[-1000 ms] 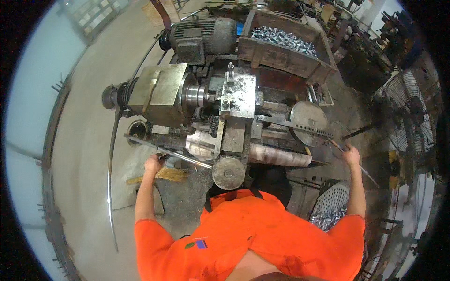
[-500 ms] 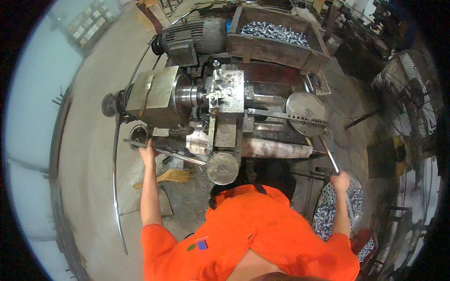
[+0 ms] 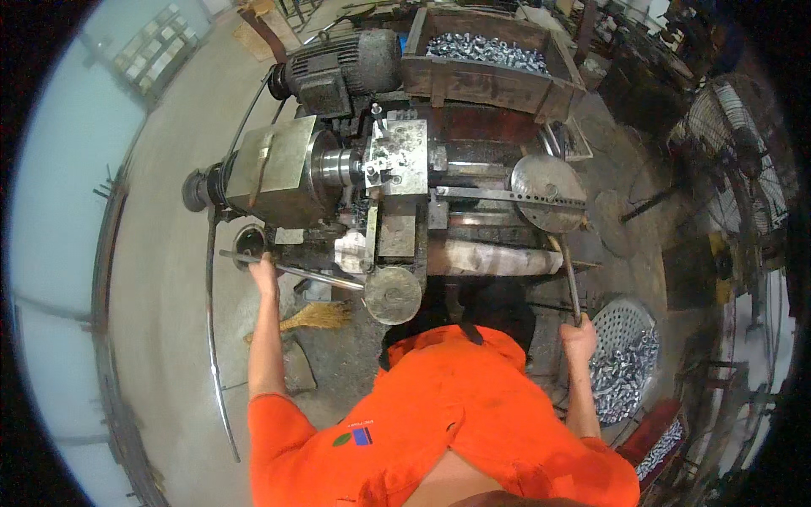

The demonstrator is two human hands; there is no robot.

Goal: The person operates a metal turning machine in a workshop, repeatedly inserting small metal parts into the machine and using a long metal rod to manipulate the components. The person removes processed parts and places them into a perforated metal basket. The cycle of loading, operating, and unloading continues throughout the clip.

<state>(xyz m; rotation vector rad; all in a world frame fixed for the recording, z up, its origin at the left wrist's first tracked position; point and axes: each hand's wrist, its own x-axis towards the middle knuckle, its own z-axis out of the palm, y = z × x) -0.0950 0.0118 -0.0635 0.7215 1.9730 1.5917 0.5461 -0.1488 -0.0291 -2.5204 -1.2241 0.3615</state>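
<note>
My left hand (image 3: 264, 270) is wrapped round a long steel lever (image 3: 317, 277), which runs to a round metal disc (image 3: 393, 296) at the machine's front. On the right, my right hand (image 3: 579, 335) grips a second lever (image 3: 572, 283) below a larger disc (image 3: 547, 190). A flat bar with a row of holes (image 3: 498, 196) joins that disc to the lathe's tool block (image 3: 399, 160). Left of the block sits the chuck (image 3: 338, 167), close to the cutting tool; any workpiece there is too small to make out.
Behind the lathe stand a motor (image 3: 346, 72) and a wooden crate (image 3: 490, 83) of small shiny metal parts. A perforated basket (image 3: 617, 325) of similar parts is at the right, with a red bin (image 3: 649, 439) beside it. A straw broom (image 3: 314, 318) lies on the floor; a fan (image 3: 735, 160) stands far right.
My right hand has swung its lever to the left, toward my body, and uncovered the basket. The tool block has shifted slightly left toward the chuck. My left hand stays on its lever.
</note>
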